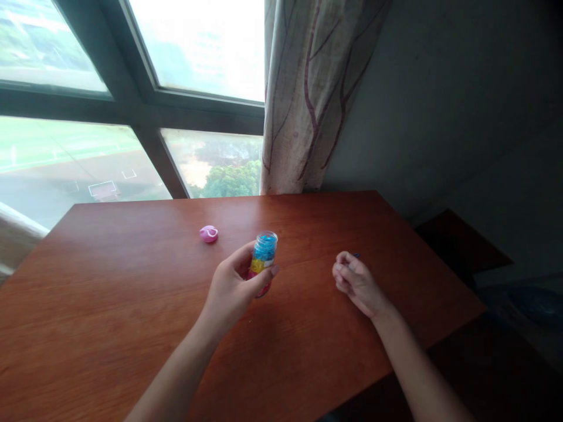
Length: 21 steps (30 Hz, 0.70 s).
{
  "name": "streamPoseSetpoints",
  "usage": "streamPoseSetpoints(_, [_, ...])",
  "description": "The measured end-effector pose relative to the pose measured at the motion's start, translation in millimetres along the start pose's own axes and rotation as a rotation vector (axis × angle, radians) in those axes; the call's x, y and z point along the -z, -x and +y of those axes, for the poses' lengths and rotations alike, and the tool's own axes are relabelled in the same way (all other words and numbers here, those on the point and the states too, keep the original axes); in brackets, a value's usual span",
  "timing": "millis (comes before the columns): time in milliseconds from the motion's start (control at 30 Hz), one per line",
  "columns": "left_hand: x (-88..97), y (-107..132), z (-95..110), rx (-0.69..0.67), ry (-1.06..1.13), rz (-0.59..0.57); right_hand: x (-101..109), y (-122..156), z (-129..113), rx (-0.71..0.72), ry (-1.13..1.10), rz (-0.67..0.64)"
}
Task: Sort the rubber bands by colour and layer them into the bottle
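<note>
My left hand [233,284] is wrapped round a small clear glass jar [264,258], held slightly tilted just above the tabletop. Inside the jar lie layers of small pieces, blue on top, yellow in the middle and pinkish red below. Its mouth is uncovered, and a small white label shows on its side. To the right, my right hand [354,281] is closed low over the table, fingers curled inward. A small dark tip pokes out behind its fingers; what it belongs to is hidden.
A small round pink object [209,234] with a white loop lies beyond the jar on the brown wooden table [109,305]. The far edge meets a window [211,117] and a patterned curtain [303,99]. A dark wall rises on the right.
</note>
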<state>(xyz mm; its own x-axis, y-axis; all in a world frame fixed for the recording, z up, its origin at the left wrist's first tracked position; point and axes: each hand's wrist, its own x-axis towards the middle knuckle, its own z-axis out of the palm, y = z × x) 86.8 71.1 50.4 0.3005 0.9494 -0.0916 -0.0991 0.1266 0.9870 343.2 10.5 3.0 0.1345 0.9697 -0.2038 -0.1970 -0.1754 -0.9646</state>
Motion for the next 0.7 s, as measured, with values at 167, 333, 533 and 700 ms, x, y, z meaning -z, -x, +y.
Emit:
streamPoseSetpoints(167, [-4.1, 0.6, -8.0, 0.031, 0.013, -0.096, 60.2, -7.7, -11.5, -0.051, 0.227, 0.163])
streamPoseSetpoints(333, [-5.9, 1.0, -11.7, 0.022, -0.035, -0.133, 89.1, -26.4, -20.1, -0.037, 0.459, 0.239])
streamPoseSetpoints(533, [-4.3, 0.3, -16.9, -0.025, -0.110, -0.152, 95.3, -34.6, -27.9, 0.068, 0.983, 0.089])
streamPoseSetpoints(700, [-4.8, 0.2, -19.9, -0.038, -0.125, -0.168, 93.3, -37.7, -31.7, 0.037, 1.514, -0.028])
